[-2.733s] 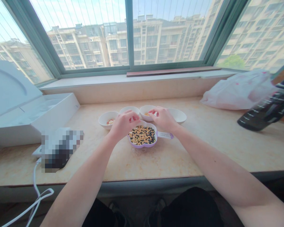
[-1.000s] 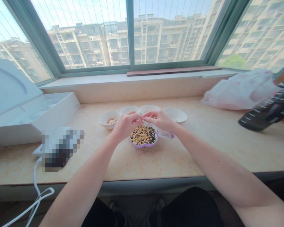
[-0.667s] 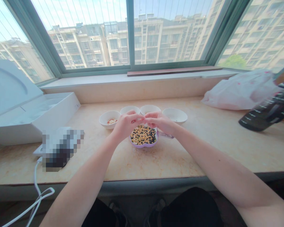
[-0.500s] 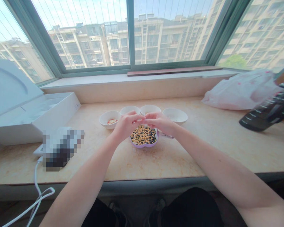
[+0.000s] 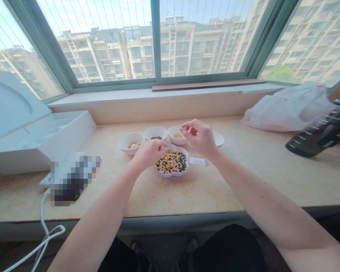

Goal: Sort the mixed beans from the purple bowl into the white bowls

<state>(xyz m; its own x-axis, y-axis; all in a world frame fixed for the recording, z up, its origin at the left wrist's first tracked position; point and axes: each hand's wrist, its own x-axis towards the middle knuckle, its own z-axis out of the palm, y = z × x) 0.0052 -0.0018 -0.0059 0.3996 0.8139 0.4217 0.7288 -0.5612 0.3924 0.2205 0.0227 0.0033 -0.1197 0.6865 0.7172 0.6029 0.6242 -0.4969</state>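
Four white bowls stand in a row: the left bowl [image 5: 122,145] has reddish and pale pieces, the second bowl [image 5: 147,135] dark beans, the third bowl [image 5: 174,141] yellow beans. My right hand [image 5: 200,139] partly covers the fourth bowl [image 5: 219,139]. In front is a purple-rimmed, lobed bowl [image 5: 174,174] of mixed yellow and black beans. My left hand [image 5: 149,154] hovers at its left edge, fingers curled together. Raised beside the third bowl, my right hand has thumb and fingertips pinched. Anything held in either hand is too small to make out.
A label-like strip [image 5: 198,162] extends right of the lobed bowl. Left stand an open white box [image 5: 65,132] and a blurred-out device [image 5: 73,179] with a white cable [image 5: 44,211]. Right are a plastic bag [image 5: 286,107] and a dark bottle [image 5: 311,138]. Windows rise behind.
My hands were together above the lobed bowl. The right hand has moved right and up, away from the left, uncovering the third bowl's beans. My left hand has shifted slightly left and down.
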